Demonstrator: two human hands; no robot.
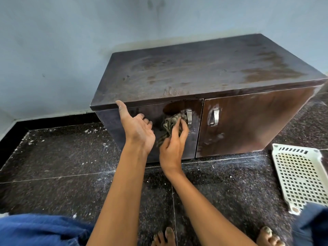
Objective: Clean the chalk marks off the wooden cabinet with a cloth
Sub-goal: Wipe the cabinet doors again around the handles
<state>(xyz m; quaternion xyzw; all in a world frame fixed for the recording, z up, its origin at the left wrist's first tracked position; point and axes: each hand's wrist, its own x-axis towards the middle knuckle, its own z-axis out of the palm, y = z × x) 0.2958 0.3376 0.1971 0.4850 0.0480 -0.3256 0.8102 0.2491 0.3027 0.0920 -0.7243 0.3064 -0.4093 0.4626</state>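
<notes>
The cabinet (pixel 195 71) is dark wood, its doors glossy, its top dulled by chalky smears. Door handles (pixel 189 116) are brushed metal. The crumpled cloth (pixel 169 126) is rough woven fabric. The white basket (pixel 300 176) is perforated plastic on polished speckled stone floor (pixel 62 157)

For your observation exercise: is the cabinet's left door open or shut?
Shut: the left door lies flush beside the right door, only a thin seam between them.

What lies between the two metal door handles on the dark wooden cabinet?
In the head view, only bare door wood and the seam where both doors meet separate the left handle from the right handle.
</notes>
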